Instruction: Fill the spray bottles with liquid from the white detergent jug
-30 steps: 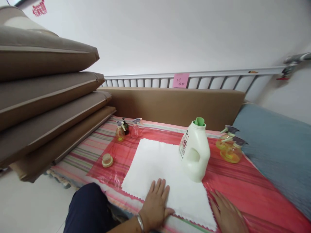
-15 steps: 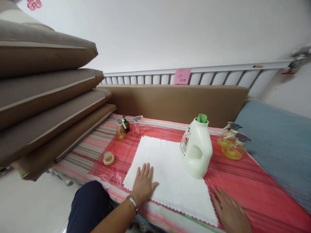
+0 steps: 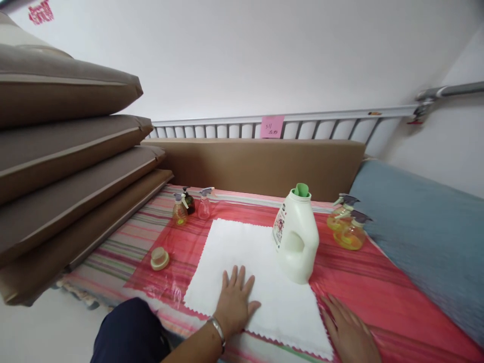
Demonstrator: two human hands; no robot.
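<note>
A white cloth (image 3: 249,262) with a zigzag edge lies flat on the red striped cover (image 3: 378,282). My left hand (image 3: 234,302), a bracelet on its wrist, rests palm down on the cloth's near part with fingers spread. My right hand (image 3: 350,333) lies flat and open on the red cover just right of the cloth's near right corner. A white detergent jug (image 3: 296,234) with an open green spout stands on the cloth's far right corner. A cream cap (image 3: 159,258) sits on the cover to the left.
Several small spray bottles (image 3: 187,205) stand at the far left; two yellow ones (image 3: 348,229) stand at the right. Stacked brown cushions (image 3: 68,166) rise on the left, a brown board (image 3: 257,164) and railing behind. A blue blanket (image 3: 423,227) covers the right side.
My left hand slid left along the cloth's near part and back toward the middle, staying flat. My right hand stayed in place. The view shifted slightly.
</note>
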